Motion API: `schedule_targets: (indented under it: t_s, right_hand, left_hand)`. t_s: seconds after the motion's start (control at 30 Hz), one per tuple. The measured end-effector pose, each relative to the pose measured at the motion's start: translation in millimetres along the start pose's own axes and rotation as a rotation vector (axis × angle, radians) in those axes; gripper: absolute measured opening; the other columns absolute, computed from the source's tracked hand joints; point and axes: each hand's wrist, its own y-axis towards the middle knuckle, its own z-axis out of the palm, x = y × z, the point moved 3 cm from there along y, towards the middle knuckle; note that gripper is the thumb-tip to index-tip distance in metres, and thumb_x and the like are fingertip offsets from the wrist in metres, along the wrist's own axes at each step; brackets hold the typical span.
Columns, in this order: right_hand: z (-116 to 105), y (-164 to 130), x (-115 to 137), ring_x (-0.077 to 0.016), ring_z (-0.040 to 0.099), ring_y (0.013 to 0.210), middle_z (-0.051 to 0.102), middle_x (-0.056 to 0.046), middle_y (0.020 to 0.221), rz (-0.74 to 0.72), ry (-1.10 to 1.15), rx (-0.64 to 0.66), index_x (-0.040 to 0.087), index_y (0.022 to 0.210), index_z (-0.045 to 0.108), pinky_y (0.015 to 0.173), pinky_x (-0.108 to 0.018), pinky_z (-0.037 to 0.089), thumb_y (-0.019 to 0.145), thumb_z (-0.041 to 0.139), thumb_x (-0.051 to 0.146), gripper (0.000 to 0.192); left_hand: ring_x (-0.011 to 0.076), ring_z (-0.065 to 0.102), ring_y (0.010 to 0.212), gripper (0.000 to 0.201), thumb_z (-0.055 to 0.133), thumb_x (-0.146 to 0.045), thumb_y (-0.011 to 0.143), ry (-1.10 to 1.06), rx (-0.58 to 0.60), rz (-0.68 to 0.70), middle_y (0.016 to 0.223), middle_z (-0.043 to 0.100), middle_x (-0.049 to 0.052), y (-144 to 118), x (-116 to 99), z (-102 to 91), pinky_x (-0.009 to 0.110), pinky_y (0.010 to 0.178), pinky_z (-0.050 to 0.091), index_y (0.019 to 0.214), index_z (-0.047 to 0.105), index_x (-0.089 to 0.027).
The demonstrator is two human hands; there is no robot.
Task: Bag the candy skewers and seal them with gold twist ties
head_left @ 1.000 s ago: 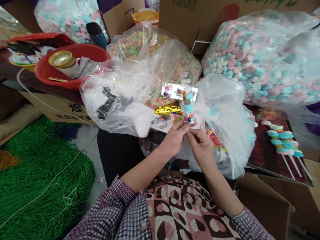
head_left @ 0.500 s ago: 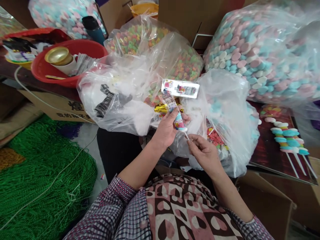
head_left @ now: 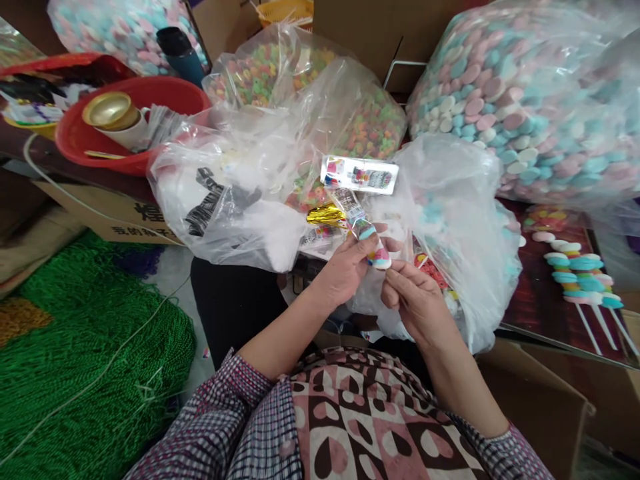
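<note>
Wrapped in a clear printed bag, a marshmallow candy skewer [head_left: 379,257] is held by my left hand [head_left: 343,272], fingers closed round its middle. The bag's printed top end points up and away from me. My right hand [head_left: 415,293] is closed in a pinch at the skewer's lower end, where the stick comes out; the fingers mostly hide the stick. Just beyond my left hand lie a bundle of gold twist ties [head_left: 326,214] and a stack of silver printed bags [head_left: 359,175].
Clear sacks of fruit-coloured gummies [head_left: 375,127] and pastel marshmallows [head_left: 525,100] stand at the back. Finished candy skewers [head_left: 583,273] lie on the dark board to the right. A red basin [head_left: 75,140] with bowls sits at the left, above green cords [head_left: 90,353].
Both hands and the skewer have shifted slightly right. My right hand has come up against the skewer's base, covering the stick that showed before.
</note>
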Motion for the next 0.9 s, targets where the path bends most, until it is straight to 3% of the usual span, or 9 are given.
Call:
schedule_targets:
  t_s: [0.1,0.2,0.27,0.37,0.73,0.9]
  right_hand:
    - [-4,0,7,-0.0122,0.049,0.048,0.058,0.003,0.055,-0.076,-0.207,-0.031,0.019,0.095,0.07,0.052,-0.026,0.041,0.089,0.061,0.043,0.027]
    - [-9,-1,22,-0.0167,0.064,0.068,0.075,-0.005,0.081,-0.327,-0.589,-0.19,0.019,0.097,0.074,0.068,-0.032,0.05,0.09,0.061,0.039,0.025]
    - [-11,-1,31,-0.018,0.067,0.077,0.077,-0.007,0.096,-0.463,-0.729,-0.251,0.02,0.103,0.074,0.074,-0.033,0.052,0.092,0.06,0.036,0.024]
    - [-8,3,36,-0.0187,0.069,0.081,0.078,-0.006,0.096,-0.564,-0.828,-0.203,0.023,0.1,0.075,0.074,-0.034,0.054,0.092,0.059,0.033,0.021]
    - [-2,7,25,-0.0197,0.072,0.083,0.079,-0.006,0.097,-0.616,-1.003,-0.217,0.024,0.088,0.075,0.075,-0.034,0.055,0.091,0.057,0.027,0.019]
    - [-4,9,26,-0.0161,0.064,0.065,0.077,-0.006,0.085,-0.617,-1.047,-0.293,0.022,0.082,0.072,0.064,-0.03,0.049,0.087,0.056,0.023,0.017]
  left_hand:
    - [0.0111,0.062,0.07,0.029,0.078,-0.036,0.077,0.009,-0.017,-0.013,0.071,0.064,-0.001,0,1,-2.6,0.024,0.071,0.05,0.098,0.069,-0.018]
    - [0.0103,0.061,0.065,0.029,0.078,-0.037,0.077,0.006,-0.104,-0.034,0.072,0.063,-0.002,1,5,-4.1,0.025,0.069,0.052,0.097,0.066,-0.019]
    - [0.0105,0.061,0.067,0.03,0.077,-0.038,0.078,0.023,-0.123,-0.039,0.077,0.064,-0.002,2,8,-3.6,0.026,0.07,0.054,0.099,0.065,-0.02]
    - [0.0101,0.06,0.069,0.034,0.077,-0.043,0.078,0.078,-0.114,-0.036,0.081,0.063,-0.002,2,10,-3.6,0.026,0.069,0.055,0.1,0.064,-0.02]
    - [0.0134,0.062,0.075,0.039,0.072,-0.049,0.08,0.167,-0.117,-0.066,0.086,0.064,0.001,-1,11,-7.3,0.024,0.061,0.052,0.106,0.063,-0.022]
    - [0.0157,0.064,0.085,0.03,0.07,-0.029,0.075,0.138,0.001,-0.117,0.095,0.067,0.002,-2,6,-5.0,0.026,0.069,0.053,0.103,0.063,-0.022]
